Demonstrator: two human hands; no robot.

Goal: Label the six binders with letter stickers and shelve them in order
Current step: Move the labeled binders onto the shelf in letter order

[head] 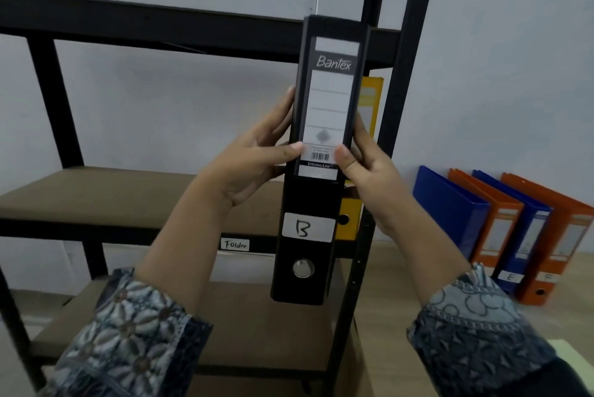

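Note:
I hold a black binder (324,126) upright in front of the black shelf rack, spine toward me. A white sticker marked "B" (308,227) sits low on its spine. My left hand (254,165) grips the binder's left side and my right hand (366,171) grips its right side. Behind it, a yellow binder (369,100) stands on the middle shelf (96,194) at the right end, mostly hidden. Several blue and orange binders (501,229) lean against the wall on the floor to the right; one blue binder bears an "E" sticker (510,276).
The shelf's front rail carries a white label reading "Folder" (235,244). Black uprights (398,75) frame the rack. A lower shelf (250,332) lies below. A pale sheet corner (575,351) shows at the lower right.

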